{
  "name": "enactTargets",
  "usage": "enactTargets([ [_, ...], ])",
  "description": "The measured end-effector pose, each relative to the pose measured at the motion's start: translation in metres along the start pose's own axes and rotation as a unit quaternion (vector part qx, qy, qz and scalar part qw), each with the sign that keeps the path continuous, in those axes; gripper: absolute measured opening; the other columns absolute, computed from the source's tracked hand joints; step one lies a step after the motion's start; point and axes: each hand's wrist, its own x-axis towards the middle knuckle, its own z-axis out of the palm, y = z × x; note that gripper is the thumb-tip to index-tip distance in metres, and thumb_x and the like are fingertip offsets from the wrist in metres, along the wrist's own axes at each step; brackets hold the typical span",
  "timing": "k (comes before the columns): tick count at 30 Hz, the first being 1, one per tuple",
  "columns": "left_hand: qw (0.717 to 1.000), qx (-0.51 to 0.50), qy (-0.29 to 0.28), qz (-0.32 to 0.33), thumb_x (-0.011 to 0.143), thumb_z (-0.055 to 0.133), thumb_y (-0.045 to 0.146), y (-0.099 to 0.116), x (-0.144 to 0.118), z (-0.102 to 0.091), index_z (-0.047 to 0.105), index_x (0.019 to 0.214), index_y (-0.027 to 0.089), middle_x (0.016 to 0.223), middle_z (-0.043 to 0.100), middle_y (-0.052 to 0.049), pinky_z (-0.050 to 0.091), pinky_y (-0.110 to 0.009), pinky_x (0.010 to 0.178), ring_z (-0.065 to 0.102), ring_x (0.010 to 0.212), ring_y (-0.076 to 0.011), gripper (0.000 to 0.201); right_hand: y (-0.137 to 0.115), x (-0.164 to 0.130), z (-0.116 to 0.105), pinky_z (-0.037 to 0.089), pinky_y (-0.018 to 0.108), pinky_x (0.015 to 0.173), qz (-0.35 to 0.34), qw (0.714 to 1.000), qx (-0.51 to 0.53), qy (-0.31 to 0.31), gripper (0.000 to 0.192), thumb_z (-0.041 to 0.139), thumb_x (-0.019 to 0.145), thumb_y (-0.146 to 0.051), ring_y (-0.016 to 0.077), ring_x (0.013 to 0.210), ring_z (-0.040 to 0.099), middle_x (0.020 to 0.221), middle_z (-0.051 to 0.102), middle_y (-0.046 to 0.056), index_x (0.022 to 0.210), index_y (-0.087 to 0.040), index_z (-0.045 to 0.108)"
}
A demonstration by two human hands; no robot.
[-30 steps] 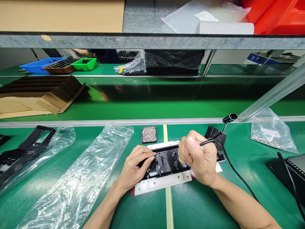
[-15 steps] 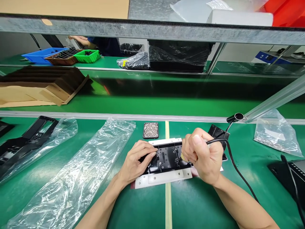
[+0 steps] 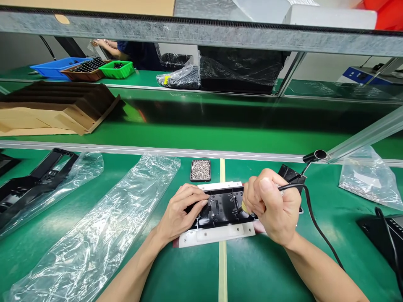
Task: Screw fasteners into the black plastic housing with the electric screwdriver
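Observation:
A black plastic housing (image 3: 222, 208) with raised posts and ribs lies in a white fixture (image 3: 217, 235) in front of me. My left hand (image 3: 185, 212) grips the housing's left end, its thumb and fingertips at the inner side. My right hand (image 3: 273, 205) is wrapped round a corded soldering iron (image 3: 244, 207), pointing down into the right part of the housing. Fingers hide most of the iron, and its tip is hard to make out. A black cord (image 3: 310, 209) runs from the fist down to the right. Behind the fixture is a small black tray (image 3: 200, 170) of tiny metal pieces.
An iron stand (image 3: 315, 156) is behind my right hand. Clear plastic bags (image 3: 103, 226) and a black frame (image 3: 40, 176) lie left. A bag of small parts (image 3: 371, 176) and a black device (image 3: 382, 230) lie right. A person (image 3: 135, 52) works beyond the shelf.
The view has shifted slightly, so the shelf sits a little higher in the frame. Both hands keep their hold, and the right fist is nearly in the same spot over the housing.

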Motion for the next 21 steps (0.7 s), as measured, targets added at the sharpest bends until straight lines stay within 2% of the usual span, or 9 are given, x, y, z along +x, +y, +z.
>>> enactTargets([
  [21, 1.000, -0.002, 0.002, -0.005, 0.105, 0.064, 0.018, 0.0000, 0.0000, 0.0001, 0.076, 0.115, 0.023, 0.106, 0.074, -0.008, 0.052, -0.043, 0.091, 0.066, 0.102, -0.0250, 0.017, -0.0011, 0.0004, 0.0011, 0.032, 0.023, 0.043, 0.007, 1.000, -0.005, 0.015, 0.038, 0.056, 0.106, -0.032, 0.0086, 0.047, 0.036, 0.054, 0.037, -0.006, 0.071, -0.021, 0.048],
])
